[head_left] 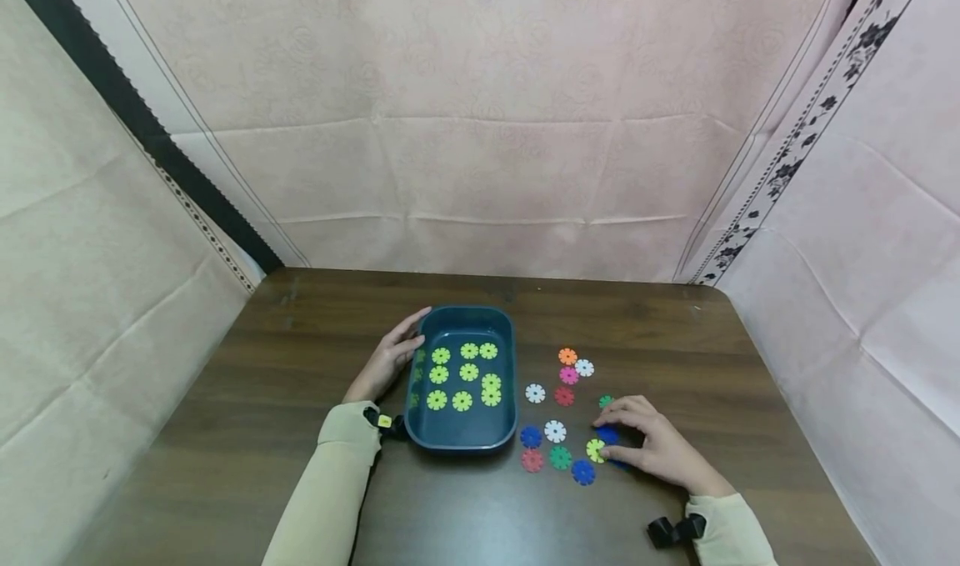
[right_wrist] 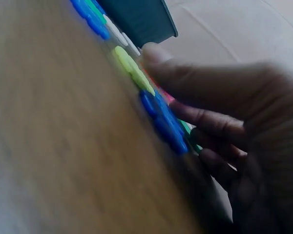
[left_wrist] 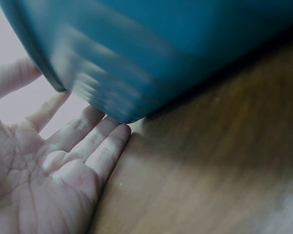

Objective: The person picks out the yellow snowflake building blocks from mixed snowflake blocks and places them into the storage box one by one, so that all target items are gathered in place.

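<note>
Yellow-green disc (head_left: 596, 450) lies at the right hand's (head_left: 654, 449) fingertips, ungripped.

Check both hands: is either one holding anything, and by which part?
Left hand holds nothing: its straight fingers rest against the tray's left wall. Right hand has fingertips on a yellow-green disc; whether it pinches the edge cannot be told.

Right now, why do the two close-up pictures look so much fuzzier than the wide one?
Head view: sharp and evenly lit, though its wide lens bends the curtains at the edges. Left wrist view: the tray is streaked with blur, the left hand washed pale. Right wrist view: the table and discs are soft, the right hand a dark, backlit shape.
</note>
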The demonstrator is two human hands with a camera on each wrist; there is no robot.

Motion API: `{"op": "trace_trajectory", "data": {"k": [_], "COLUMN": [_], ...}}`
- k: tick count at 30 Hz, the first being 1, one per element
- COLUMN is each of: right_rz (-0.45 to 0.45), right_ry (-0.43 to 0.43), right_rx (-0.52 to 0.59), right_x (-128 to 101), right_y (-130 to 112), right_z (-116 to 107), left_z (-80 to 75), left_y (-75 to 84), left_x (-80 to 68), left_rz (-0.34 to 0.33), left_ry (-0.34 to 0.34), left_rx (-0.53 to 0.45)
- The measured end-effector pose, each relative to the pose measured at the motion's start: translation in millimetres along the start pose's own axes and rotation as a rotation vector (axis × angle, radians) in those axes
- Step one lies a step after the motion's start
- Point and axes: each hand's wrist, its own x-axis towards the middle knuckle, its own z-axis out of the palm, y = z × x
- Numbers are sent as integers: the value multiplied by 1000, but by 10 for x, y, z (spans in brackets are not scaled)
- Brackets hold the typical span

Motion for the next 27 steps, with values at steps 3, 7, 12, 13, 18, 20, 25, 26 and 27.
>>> {"op": "trace_trajectory", "data": {"k": [3,7,12,13,18,20,25,26,27], "right_rz": [-21,-24,7,10,22,37,72,75,76], "right_ry": [-2,5,-7,-12,-31,-29,-8,-4,-1], "right_rx": [-7,-4,-8,-11,-23,-28,-65,-77,-88], "right_x": [3,2,-8,-10,-5,0,5,7,7], "right_y": [9,9,2,-1,-8,-16,-55,-62,-66], "right_z": [33,60,51,45,26,13,-46,-55,-61], "left_z": [-8,-20,-16,-13,-14,-14,-11,-10,-10], "left_y": [-4,-15,-20,-22,-26,-20,-20,-22,-23], "left_x": [5,7,3,4,4,3,12,16,19], "left_rz": [4,5,-4,-7,-12,-16,-12,-10,-9], "left_ry": [-6,-12,-8,-6,-2,4,2,1,1], "left_rx": [-6,-6,-3,-6,-1,1,4,5,4]}}
